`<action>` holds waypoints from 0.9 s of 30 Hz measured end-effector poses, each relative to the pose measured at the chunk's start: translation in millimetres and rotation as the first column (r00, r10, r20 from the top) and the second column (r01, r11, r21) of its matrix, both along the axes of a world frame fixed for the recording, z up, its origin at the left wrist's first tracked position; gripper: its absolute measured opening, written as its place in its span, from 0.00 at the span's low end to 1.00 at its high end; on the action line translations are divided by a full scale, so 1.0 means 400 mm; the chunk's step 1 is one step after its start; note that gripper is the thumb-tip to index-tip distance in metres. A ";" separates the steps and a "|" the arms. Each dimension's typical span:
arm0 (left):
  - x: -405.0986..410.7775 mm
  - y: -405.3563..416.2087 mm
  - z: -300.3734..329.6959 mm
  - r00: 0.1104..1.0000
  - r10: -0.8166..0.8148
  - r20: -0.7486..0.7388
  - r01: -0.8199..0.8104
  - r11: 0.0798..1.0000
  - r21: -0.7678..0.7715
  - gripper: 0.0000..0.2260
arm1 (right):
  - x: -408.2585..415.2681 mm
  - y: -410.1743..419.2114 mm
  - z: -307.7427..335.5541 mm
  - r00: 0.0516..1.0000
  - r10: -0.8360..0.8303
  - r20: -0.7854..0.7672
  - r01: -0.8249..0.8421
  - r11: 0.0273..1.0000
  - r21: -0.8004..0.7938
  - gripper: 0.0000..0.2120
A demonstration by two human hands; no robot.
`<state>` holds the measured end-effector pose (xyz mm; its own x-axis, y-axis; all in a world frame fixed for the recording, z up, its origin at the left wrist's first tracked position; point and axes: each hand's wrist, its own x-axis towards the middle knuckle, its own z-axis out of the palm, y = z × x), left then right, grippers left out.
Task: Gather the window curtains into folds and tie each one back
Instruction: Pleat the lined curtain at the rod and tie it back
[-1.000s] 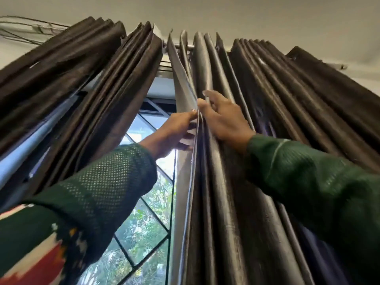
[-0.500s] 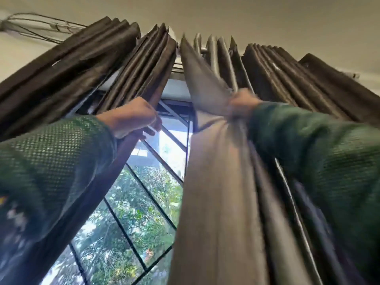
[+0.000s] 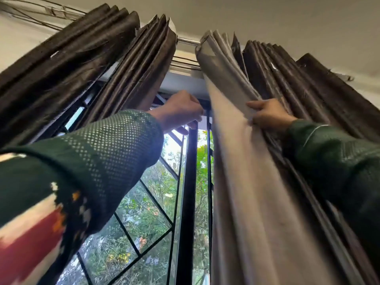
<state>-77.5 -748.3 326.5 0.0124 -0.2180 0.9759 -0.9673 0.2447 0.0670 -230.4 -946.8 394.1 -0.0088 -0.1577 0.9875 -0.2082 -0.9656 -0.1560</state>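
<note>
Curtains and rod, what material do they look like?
Curtains: woven cloth with a slight satin sheen, dark brown face, pale grey lining; soft pleats and glossy streaks suggest it. Rod: probably polished metal, bright silver glint.

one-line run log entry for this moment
stage: gathering folds | right hand: grips right curtain folds | left hand: curled by window frame, grip unclear | left curtain: bunched | ties: none seen

Single head view, worn on the person's head, tilted steeply up from below. It sat close to the curtains (image 3: 257, 182), facing the window (image 3: 156, 202), the rod (image 3: 186, 41) and ceiling (image 3: 267, 15) overhead.
</note>
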 end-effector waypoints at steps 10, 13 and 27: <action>-0.049 -0.098 -0.091 0.959 -0.190 -0.210 0.207 0.977 0.058 0.10 | 0.144 0.226 -0.210 0.999 0.046 0.005 -0.045 0.993 -0.110 0.24; -0.047 -0.116 -0.153 0.926 -0.244 -0.288 0.265 0.964 0.035 0.16 | 0.152 0.221 -0.284 0.988 0.149 0.040 -0.145 0.985 -0.094 0.20; -0.024 -0.162 -0.723 0.920 -0.008 -0.391 0.013 1.000 0.010 0.11 | 0.177 0.182 -0.982 0.928 0.371 -0.032 -0.364 0.923 0.124 0.26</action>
